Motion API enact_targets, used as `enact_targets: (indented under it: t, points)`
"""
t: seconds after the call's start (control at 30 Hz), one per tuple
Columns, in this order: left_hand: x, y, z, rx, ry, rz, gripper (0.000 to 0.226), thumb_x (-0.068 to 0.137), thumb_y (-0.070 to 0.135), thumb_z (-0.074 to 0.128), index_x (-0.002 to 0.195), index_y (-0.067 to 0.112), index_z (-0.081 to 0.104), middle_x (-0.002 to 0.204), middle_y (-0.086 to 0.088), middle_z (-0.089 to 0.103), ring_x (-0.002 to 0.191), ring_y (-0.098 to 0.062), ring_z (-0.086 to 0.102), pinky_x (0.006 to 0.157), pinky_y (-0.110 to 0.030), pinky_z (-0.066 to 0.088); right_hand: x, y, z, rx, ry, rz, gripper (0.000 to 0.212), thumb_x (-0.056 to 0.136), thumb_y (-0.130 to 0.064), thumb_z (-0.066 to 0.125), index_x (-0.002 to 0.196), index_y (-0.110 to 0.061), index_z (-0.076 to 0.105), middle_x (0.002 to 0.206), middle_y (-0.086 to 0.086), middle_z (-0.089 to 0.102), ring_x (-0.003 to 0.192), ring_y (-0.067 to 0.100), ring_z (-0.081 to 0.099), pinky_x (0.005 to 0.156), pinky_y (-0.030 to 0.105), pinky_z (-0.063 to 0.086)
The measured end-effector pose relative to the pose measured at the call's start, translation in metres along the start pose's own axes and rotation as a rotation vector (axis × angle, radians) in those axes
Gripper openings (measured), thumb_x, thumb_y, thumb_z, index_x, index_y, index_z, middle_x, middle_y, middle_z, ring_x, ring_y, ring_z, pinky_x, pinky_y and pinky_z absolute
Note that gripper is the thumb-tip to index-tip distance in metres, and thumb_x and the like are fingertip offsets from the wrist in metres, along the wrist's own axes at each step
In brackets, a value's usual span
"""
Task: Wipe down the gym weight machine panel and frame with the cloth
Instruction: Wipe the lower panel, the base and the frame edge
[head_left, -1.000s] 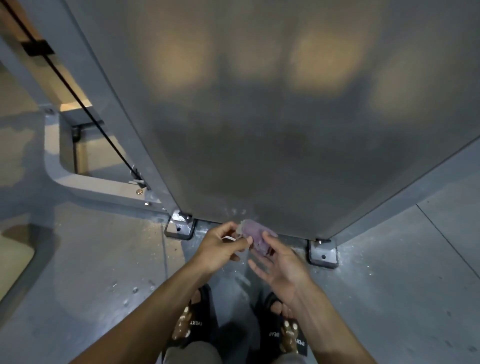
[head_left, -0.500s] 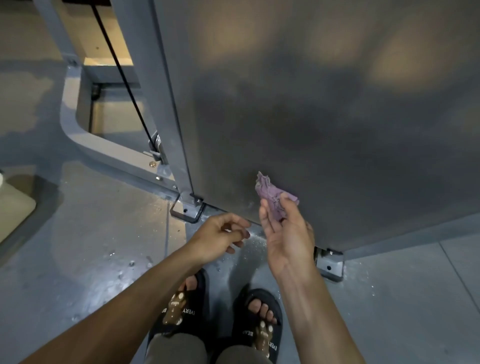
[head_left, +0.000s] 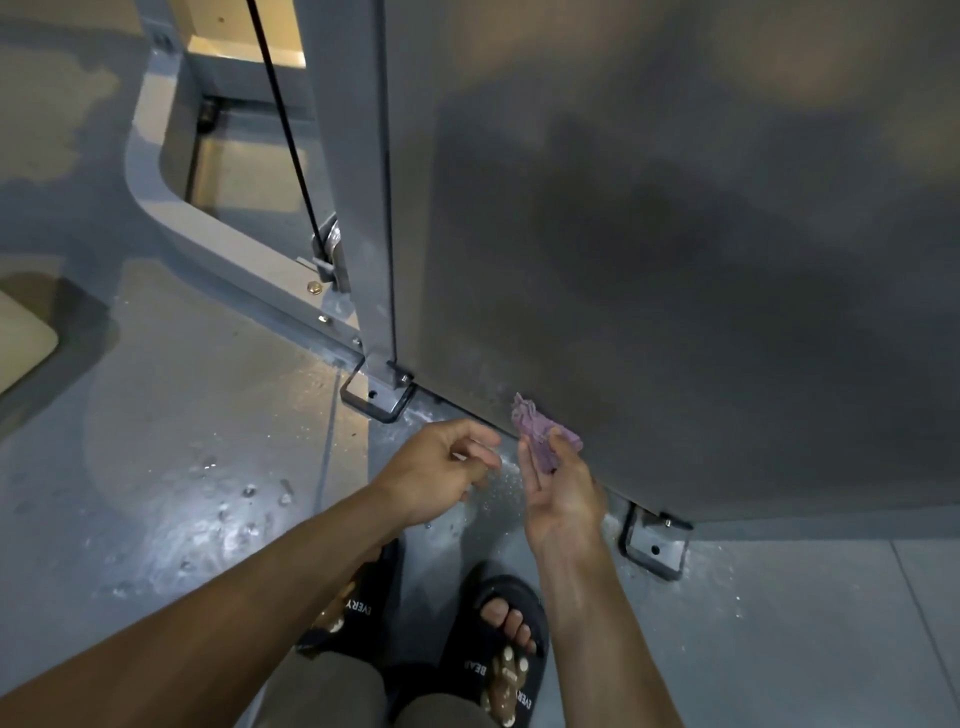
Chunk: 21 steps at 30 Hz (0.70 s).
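The right hand (head_left: 558, 486) is turned palm up and pinches a small purple cloth (head_left: 540, 434) with its fingers. The cloth is bunched up and sits right at the bottom edge of the big gray panel (head_left: 675, 234); I cannot tell if it touches. The left hand (head_left: 441, 467) is just beside the right one, with loosely curled fingers, and it holds nothing. The two hands are a little apart. Left of the panel stands a gray frame post (head_left: 358, 182), with a black cable (head_left: 285, 130) next to it. Metal feet (head_left: 376, 397) sit on the wet floor (head_left: 182, 441). There is lots of open floor on the left. Two black sandals (head_left: 498, 660) are below the hands.
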<state>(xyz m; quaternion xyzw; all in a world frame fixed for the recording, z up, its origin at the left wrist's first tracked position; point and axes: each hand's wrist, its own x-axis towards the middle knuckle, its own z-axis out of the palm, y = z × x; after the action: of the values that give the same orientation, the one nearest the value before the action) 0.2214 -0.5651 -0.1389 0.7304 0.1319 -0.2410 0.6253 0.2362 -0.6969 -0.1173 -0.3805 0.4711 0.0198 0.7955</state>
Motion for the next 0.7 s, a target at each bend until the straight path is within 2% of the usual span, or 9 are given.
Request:
enact_targets:
  t: [0.07,0.2,0.33,0.4,0.5,0.63,0.7]
  points:
    - [0.004,0.001,0.000,-0.008,0.041,0.008,0.032,0.096,-0.002,0.056,0.104,0.028,0.065,0.105,0.002,0.074,0.092,-0.017,0.074,0.074,-0.027,0.056,-0.009,-0.010,-0.001,-0.002,-0.045,-0.008,0.024,0.096,-0.004,0.067,0.118,0.006,0.063,0.105,0.018,0.075,0.086,0.022,0.077,0.065,0.025,0.062]
    - [0.007,0.001,0.001,-0.017,0.068,-0.012,0.031,0.098,-0.001,0.053,0.102,0.028,0.064,0.102,0.004,0.074,0.084,-0.009,0.073,0.073,-0.026,0.055,-0.039,-0.036,-0.003,0.024,-0.112,-0.135,0.011,0.098,-0.006,0.064,0.105,0.003,0.064,0.096,0.019,0.077,0.091,0.024,0.078,0.078,0.027,0.063]
    - [0.006,-0.002,-0.001,0.003,0.062,-0.011,0.029,0.098,-0.001,0.054,0.103,0.026,0.065,0.104,0.002,0.075,0.087,-0.012,0.074,0.076,-0.032,0.058,-0.033,-0.034,-0.001,-0.010,-0.125,-0.177,0.014,0.098,-0.004,0.062,0.105,0.008,0.066,0.102,0.023,0.075,0.093,0.028,0.077,0.076,0.029,0.063]
    - [0.006,-0.003,-0.002,0.000,0.069,-0.014,0.028,0.097,0.000,0.055,0.105,0.024,0.066,0.103,0.003,0.075,0.086,-0.012,0.075,0.080,-0.038,0.059,-0.016,-0.024,-0.001,-0.024,-0.099,-0.155,0.018,0.097,-0.004,0.062,0.109,0.009,0.068,0.107,0.023,0.075,0.094,0.028,0.077,0.077,0.031,0.063]
    - [0.005,-0.004,-0.004,0.006,0.069,-0.018,0.029,0.096,0.000,0.056,0.105,0.025,0.066,0.102,0.005,0.076,0.087,-0.013,0.075,0.082,-0.040,0.059,0.013,0.000,-0.003,-0.052,-0.054,-0.055,0.020,0.098,-0.003,0.063,0.112,0.010,0.065,0.110,0.025,0.074,0.095,0.030,0.077,0.078,0.034,0.064]
    - [0.003,-0.002,-0.004,0.012,0.058,-0.021,0.030,0.094,-0.002,0.057,0.105,0.025,0.066,0.103,0.005,0.076,0.092,-0.018,0.074,0.083,-0.037,0.058,0.044,0.019,-0.009,-0.132,0.029,0.075,0.016,0.101,-0.007,0.061,0.105,0.008,0.066,0.105,0.024,0.074,0.087,0.027,0.076,0.072,0.031,0.062]
    - [0.003,-0.001,-0.004,0.013,0.064,-0.029,0.030,0.095,-0.002,0.056,0.104,0.025,0.065,0.103,0.005,0.075,0.090,-0.016,0.075,0.082,-0.037,0.059,0.047,0.018,-0.009,-0.176,0.036,0.086,0.018,0.102,-0.008,0.060,0.108,0.007,0.067,0.098,0.021,0.076,0.084,0.025,0.076,0.070,0.030,0.061]
